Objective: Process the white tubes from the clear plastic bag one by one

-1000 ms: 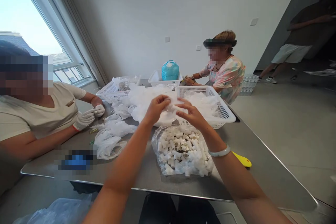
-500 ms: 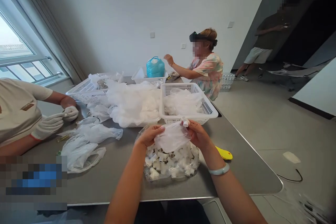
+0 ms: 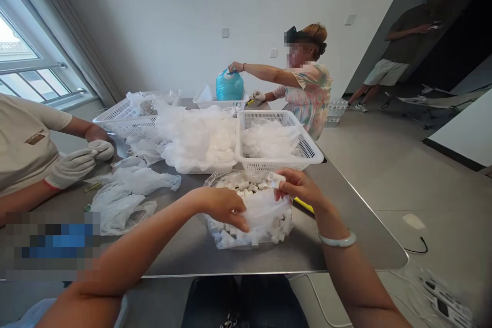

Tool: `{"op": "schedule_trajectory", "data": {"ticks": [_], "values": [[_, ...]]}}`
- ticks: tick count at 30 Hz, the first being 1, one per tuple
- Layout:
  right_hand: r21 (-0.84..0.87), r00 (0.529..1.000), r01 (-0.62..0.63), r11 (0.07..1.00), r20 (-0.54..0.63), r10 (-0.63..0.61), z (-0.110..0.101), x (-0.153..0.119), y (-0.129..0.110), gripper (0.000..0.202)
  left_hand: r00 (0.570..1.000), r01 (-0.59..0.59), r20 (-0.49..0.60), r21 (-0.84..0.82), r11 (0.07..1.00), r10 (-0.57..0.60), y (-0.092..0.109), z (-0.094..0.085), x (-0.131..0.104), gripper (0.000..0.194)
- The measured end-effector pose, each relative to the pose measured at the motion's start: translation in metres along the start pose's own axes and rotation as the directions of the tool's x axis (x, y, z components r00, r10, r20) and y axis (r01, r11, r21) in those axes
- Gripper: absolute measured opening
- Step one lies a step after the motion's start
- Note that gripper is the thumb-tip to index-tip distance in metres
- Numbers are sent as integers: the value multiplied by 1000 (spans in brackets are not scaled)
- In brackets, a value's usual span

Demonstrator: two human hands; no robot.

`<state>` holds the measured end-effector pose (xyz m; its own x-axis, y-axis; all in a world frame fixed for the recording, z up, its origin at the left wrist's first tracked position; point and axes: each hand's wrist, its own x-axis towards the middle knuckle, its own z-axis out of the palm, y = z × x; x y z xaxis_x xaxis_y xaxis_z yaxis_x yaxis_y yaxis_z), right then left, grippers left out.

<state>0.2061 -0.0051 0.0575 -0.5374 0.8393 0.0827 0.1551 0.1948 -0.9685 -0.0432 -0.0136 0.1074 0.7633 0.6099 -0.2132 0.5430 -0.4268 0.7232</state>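
Observation:
My right hand [image 3: 295,187] grips a white tubular fitting [image 3: 275,180] between thumb and fingers, above the right side of a clear bag. My left hand [image 3: 226,207] is over the bag's left side, thumb and fingers apart, beside a thin white plastic bag [image 3: 263,208]. That thin bag lies across the pile. White fittings [image 3: 248,187] fill the clear bag [image 3: 226,240] on the table. Part of a yellow handle [image 3: 304,205] shows behind my right hand.
White baskets [image 3: 265,165] and a heap of white plastic bags [image 3: 200,138] stand beyond on the grey table [image 3: 307,256]. Gloved hands [image 3: 73,169] work at the left beside loose bags [image 3: 123,195]. Across the table, a person [image 3: 307,82] holds a blue bag [image 3: 229,87].
My left hand has let go of the thin bag, which now lies on the pile. My right hand still has the fitting. The person opposite has grasped the blue bag.

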Motion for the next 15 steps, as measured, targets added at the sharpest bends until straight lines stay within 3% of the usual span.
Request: {"op": "schedule_trajectory", "data": {"ticks": [2,5,8,11,15], "values": [[-254,997,46,966,78,-27,4,-1,-11,37,998,41,-49,317,948,-27,5,10,-4,36],[-606,988,148,782,131,-85,13,-5,-24,24,990,110,-137,588,801,-35,8,27,-6,36],[-771,992,108,627,41,-120,17,-12,-27,33,979,143,-205,671,727,-3,12,39,-5,41],[-820,990,28,571,-59,-132,15,-22,-24,47,962,155,-269,679,718,47,20,42,-4,46],[-849,992,49,526,-19,-124,3,-29,-21,13,930,239,-368,632,737,14,30,31,4,40]]}}
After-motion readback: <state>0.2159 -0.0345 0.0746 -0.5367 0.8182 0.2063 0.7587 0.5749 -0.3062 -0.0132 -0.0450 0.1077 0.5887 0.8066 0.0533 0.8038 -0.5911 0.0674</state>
